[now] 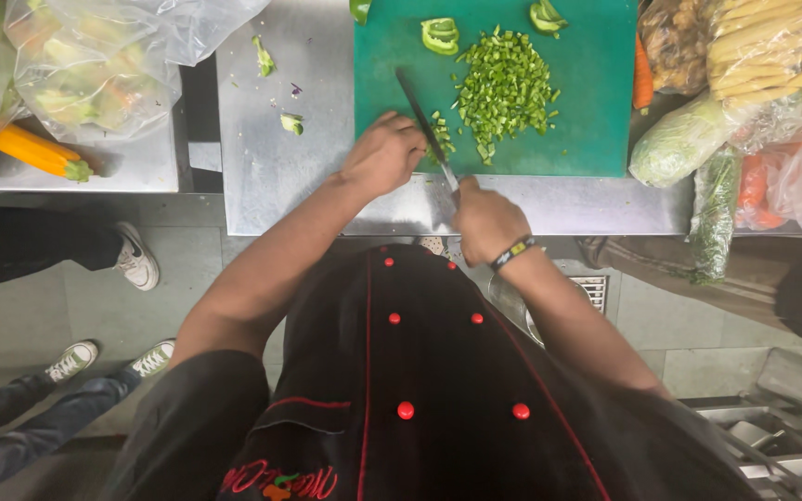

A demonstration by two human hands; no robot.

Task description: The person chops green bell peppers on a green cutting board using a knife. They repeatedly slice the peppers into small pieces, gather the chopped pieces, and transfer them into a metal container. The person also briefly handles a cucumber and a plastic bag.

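The right hand [486, 221] is closed around the handle of a knife [426, 130] at the near edge of a green cutting board [596, 83]. The blade runs away from the person, angled up and to the left across the board's near-left area. The right wrist carries 1 dark band with a yellow patch.

The left hand [384, 151] rests on the board's near-left corner, fingers curled downward, just left of the blade. A few small pieces of green pepper [440, 137] lie beside the blade, between the 2 hands. Whether the left fingers pin any piece cannot be determined.

A heap of diced green pepper [505, 85] lies mid-board, beyond and to the right of both hands, clear of the knife. 2 larger pepper pieces [440, 35] sit near the far edge of the board.

The board rests on a steel counter [271, 167]. A few vegetable scraps [291, 122] lie on the counter left of the board. Clear bags of vegetables [754, 56] stand to the right of the board. A second group of bags [85, 65] lies at upper left, with a yellow squash [37, 150] beside it.

The shoes [136, 257] of other people show on the floor at left.
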